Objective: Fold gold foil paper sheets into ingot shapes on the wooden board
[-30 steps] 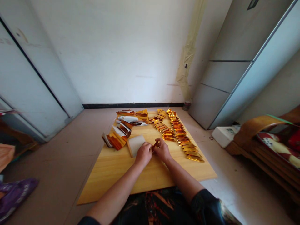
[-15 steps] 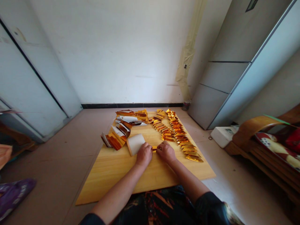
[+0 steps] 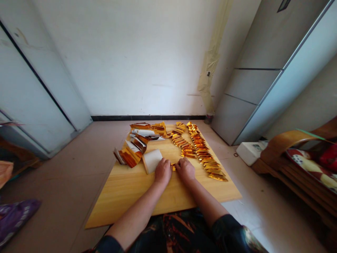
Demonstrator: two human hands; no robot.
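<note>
A small piece of gold foil paper [image 3: 173, 167] lies between my two hands, close to the board's surface. My left hand [image 3: 163, 171] is closed on its left end, and my right hand [image 3: 185, 169] is closed on its right end. The fingertips are partly hidden by the backs of the hands. Just left of my left hand is a square whitish stack of sheets [image 3: 153, 161]. To the right, overlapping folded gold foil pieces [image 3: 206, 153] run in a long row, with a second, curved row of folded pieces [image 3: 183, 144] beside it.
Loose gold and white foil sheets [image 3: 131, 154] are heaped at the board's back left. The wooden board [image 3: 121, 200] reaches toward my lap. A wooden bench [image 3: 284, 172], a white box [image 3: 250, 153] and a grey fridge [image 3: 244, 98] stand right; a purple bag [image 3: 18, 218] lies left.
My hands have drawn slightly closer together, leaving a shorter stretch of gold foil paper showing between them. The rows and the heap look unchanged.
</note>
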